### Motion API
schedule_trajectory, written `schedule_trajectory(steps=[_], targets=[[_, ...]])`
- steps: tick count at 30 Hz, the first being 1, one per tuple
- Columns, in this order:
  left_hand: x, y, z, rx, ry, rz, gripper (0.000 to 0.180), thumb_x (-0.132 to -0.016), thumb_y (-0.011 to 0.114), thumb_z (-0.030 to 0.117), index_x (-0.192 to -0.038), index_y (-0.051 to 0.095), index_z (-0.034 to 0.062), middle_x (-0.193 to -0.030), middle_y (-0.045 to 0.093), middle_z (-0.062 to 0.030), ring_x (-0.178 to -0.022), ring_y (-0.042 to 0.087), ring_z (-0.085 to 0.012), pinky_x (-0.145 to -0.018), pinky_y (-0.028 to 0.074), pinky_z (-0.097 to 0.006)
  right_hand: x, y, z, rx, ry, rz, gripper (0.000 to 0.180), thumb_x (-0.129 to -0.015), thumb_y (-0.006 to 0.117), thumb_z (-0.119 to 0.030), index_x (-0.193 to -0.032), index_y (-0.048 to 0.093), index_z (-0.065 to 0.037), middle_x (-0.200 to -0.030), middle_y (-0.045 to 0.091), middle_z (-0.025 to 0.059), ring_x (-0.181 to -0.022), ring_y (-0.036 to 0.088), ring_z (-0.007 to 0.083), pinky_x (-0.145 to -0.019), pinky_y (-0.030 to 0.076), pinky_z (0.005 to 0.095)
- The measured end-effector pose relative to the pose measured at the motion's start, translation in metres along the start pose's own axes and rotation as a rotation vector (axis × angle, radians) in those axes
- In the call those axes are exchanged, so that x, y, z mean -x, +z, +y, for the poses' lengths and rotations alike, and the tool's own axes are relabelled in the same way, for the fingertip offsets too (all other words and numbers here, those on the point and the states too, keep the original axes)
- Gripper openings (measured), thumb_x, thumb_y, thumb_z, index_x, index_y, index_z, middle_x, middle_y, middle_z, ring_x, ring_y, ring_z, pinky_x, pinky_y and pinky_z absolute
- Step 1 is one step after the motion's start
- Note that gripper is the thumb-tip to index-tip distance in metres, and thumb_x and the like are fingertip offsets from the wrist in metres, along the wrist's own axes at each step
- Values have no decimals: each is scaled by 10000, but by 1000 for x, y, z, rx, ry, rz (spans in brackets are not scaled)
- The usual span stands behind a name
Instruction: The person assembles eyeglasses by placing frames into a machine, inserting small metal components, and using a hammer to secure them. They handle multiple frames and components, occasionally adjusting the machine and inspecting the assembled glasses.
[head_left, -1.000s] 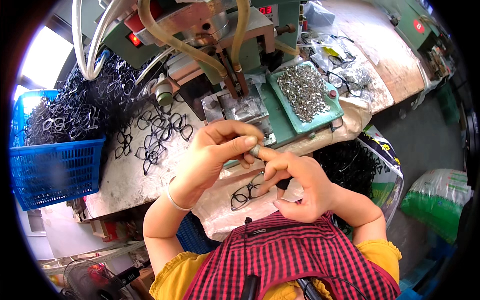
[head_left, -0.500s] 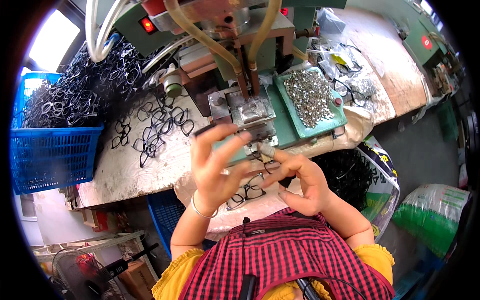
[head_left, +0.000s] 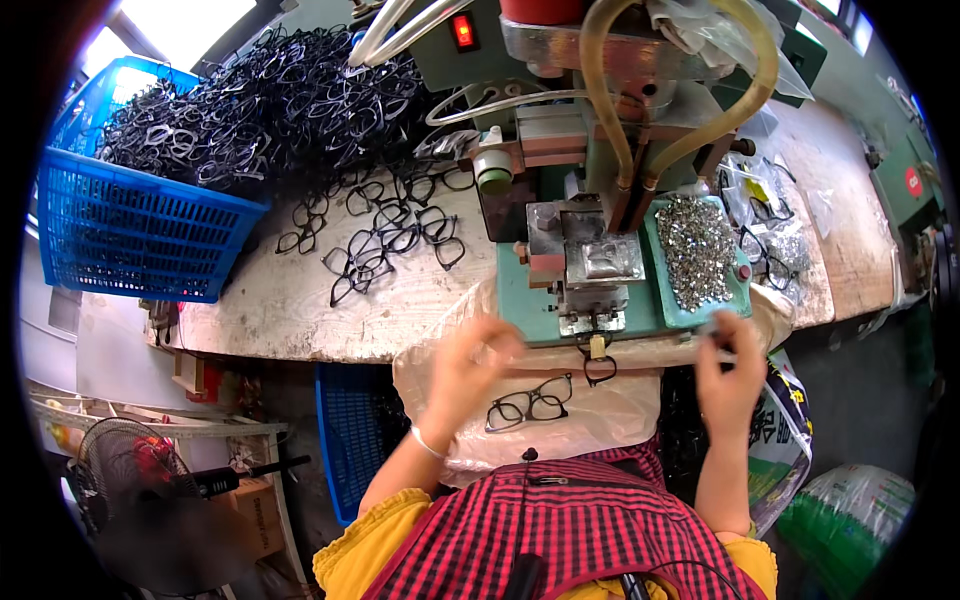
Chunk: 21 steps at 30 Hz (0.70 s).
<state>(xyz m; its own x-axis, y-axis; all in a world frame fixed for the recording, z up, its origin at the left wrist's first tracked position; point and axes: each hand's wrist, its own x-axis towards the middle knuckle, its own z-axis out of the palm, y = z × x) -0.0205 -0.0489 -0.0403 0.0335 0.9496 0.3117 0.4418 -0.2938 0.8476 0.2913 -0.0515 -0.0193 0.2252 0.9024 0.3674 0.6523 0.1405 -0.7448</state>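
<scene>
I'm between frames at the press [head_left: 590, 270]: my left hand [head_left: 470, 370] hovers blurred, its grip unreadable, over a black eyeglass frame [head_left: 530, 403] at six o'clock. My right hand [head_left: 728, 375], at three o'clock, pinches something small beside the tray of metal bits [head_left: 697, 250]. Next needs careful seating.

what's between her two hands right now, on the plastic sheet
In the head view, a black eyeglass frame lies on the plastic sheet between the left hand and the right hand; neither hand touches it.

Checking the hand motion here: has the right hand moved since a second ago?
Yes. The right hand has swung out to the person's right, away from the left hand, and now sits by the green tray of small metal parts.
</scene>
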Motion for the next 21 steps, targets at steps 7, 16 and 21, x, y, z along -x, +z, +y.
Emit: schedule_trajectory(steps=[7, 16, 21], targets=[[-89, -106, -114, -793, 49, 385, 232, -789, 705, 55, -1017, 691, 100, -966, 668, -108, -918, 627, -295, -772, 509, -412, -47, 22, 55, 473, -332, 73, 306, -792, 762, -134, -1064, 678, -24, -930, 648, 135, -952, 591, 349, -848, 484, 448], [-116, -94, -173, -1254, 147, 234, 77, -845, 671, 171, -908, 680, 129, -842, 648, -80, -759, 600, -317, -635, 500, -418, -72, 44, 46, 335, -380, 183, 84, -801, 713, -60, -885, 712, -51, -889, 694, 96, -903, 631, 320, -802, 503, 410], [-121, -126, -132, -732, 195, 569, 88, -978, 566, 128, -999, 607, 53, -824, 656, -122, -743, 633, -315, -640, 492, -399, -74, 36, 54, 236, -416, 218, 108, -819, 683, -25, -916, 728, -38, -916, 725, 109, -892, 673, 318, -823, 521, 406]])
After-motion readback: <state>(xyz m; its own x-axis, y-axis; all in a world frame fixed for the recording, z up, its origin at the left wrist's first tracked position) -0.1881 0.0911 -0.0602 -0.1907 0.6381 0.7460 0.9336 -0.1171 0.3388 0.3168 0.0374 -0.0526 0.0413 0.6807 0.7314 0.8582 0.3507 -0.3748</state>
